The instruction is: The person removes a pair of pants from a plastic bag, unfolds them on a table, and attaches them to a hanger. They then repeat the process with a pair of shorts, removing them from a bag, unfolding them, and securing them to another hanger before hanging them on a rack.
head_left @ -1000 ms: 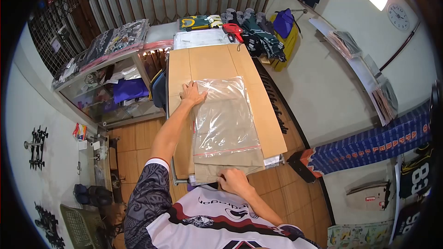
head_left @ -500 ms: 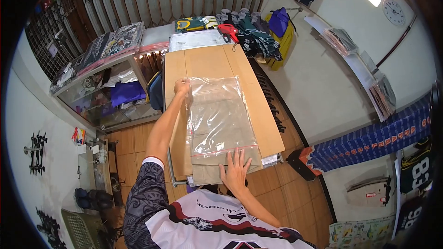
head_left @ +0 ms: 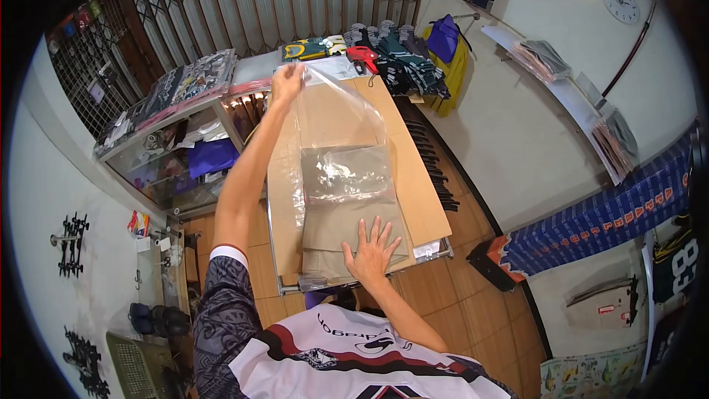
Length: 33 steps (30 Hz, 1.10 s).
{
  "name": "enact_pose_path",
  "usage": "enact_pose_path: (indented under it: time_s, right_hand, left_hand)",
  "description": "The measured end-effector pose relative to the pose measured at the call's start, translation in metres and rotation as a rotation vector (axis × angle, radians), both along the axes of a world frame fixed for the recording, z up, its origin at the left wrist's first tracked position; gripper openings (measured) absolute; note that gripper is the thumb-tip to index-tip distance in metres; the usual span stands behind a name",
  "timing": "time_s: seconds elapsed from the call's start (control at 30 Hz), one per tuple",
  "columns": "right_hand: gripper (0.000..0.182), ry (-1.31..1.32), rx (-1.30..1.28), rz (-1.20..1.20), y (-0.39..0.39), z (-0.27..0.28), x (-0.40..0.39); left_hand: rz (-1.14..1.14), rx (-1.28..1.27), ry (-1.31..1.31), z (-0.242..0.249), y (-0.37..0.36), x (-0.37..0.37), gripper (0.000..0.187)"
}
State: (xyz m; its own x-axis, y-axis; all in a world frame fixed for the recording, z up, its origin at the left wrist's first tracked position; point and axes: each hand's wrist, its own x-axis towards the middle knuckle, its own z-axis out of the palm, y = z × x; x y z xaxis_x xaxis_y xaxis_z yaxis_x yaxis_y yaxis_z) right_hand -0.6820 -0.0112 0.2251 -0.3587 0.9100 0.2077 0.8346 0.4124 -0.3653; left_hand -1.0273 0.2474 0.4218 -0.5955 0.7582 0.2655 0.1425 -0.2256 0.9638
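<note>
A folded khaki garment lies on the cardboard-topped table. Over its far half stretches a clear plastic bag, with the garment's near part out in the open. My left hand pinches the far left corner of the bag and holds it raised off the cardboard. Flat on the near part of the garment rests my right hand, its fingers spread.
Beyond the cardboard are a red tape dispenser or similar tool, a yellow-green packed garment and a pile of dark striped clothing. A glass display case stands left. Long blue boxes lean at right.
My left hand has pulled the bag's far corner away from me and up, sliding the bag partly off the garment. My right hand stays pressed on the near end.
</note>
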Motion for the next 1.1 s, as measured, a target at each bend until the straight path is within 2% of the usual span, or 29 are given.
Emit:
enact_pose_path:
  time_s: [0.03, 0.13, 0.27, 0.53, 0.67, 0.77, 0.8, 0.9, 1.03, 1.07, 1.1]
  right_hand:
    - [0.079, -0.004, -0.001, -0.002, 0.000, 0.000, 0.001]
    - [0.078, 0.008, 0.006, 0.001, 0.001, 0.000, 0.002]
    - [0.078, 0.031, 0.023, 0.010, 0.001, 0.000, 0.005]
    - [0.079, 0.058, 0.029, 0.024, 0.000, -0.003, 0.006]
    - [0.080, 0.096, -0.160, -0.002, 0.008, 0.015, 0.005]
    - [0.074, 0.626, -0.390, 0.076, 0.019, 0.036, -0.005]
    - [0.065, 0.814, -0.362, 0.164, 0.018, 0.042, -0.018]
    - [0.063, 1.018, -0.731, 0.420, -0.001, 0.085, -0.060]
    - [0.063, 1.352, -1.469, 0.877, -0.047, 0.097, -0.136]
    - [0.051, 1.401, -1.529, 0.852, -0.062, 0.107, -0.152]
    - [0.046, 1.392, -1.455, 0.801, -0.072, 0.101, -0.170]
  left_hand:
    - [-0.020, 0.064, -0.049, 0.020, 0.003, -0.001, 0.017]
    - [-0.034, 0.227, 0.051, 0.072, 0.000, -0.012, 0.015]
    - [-0.030, 0.328, 0.064, 0.143, -0.056, 0.023, 0.017]
    - [0.010, 0.393, 0.241, 0.198, -0.224, 0.054, 0.017]
    - [0.027, 0.340, 0.325, 0.196, -0.318, 0.043, 0.020]
    - [0.010, 0.317, 0.342, 0.188, -0.383, 0.026, 0.021]
    - [0.004, 0.303, 0.334, 0.184, -0.404, 0.021, 0.020]
    - [-0.008, 0.281, 0.286, 0.163, -0.455, 0.002, 0.020]
    - [0.020, 0.134, 0.194, 0.122, -0.515, -0.022, 0.021]
    - [0.039, 0.143, 0.186, 0.104, -0.527, -0.035, 0.020]
    - [0.057, 0.152, 0.175, 0.092, -0.541, -0.046, 0.020]
